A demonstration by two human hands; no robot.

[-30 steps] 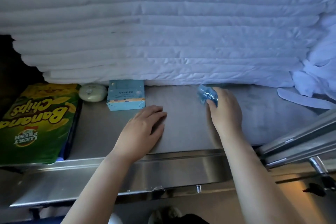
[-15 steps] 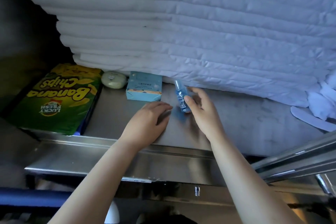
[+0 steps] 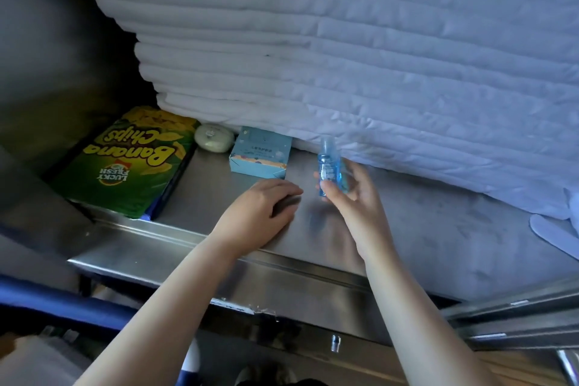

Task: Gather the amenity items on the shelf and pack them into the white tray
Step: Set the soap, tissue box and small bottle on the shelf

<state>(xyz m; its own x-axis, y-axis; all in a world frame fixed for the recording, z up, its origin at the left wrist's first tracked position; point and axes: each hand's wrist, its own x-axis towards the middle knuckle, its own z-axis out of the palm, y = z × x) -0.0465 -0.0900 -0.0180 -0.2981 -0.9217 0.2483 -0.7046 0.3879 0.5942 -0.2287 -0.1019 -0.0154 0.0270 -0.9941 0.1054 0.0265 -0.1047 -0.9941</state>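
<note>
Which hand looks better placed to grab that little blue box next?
Left. The left hand lies empty on the steel shelf just before the small light-blue cardboard box; the right hand holds a small clear blue bottle.

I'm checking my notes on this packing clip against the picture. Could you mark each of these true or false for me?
1. The right hand holds the small blue bottle. True.
2. The left hand grips the light blue box. False: it rests on the steel shelf in front of the box and grips nothing.
3. The round pale soap lies between the banana chips bag and the light blue box. True.
4. The banana chips bag sits on top of the stacked white linens. False: it lies on the steel shelf, to the left of the stack.
</note>
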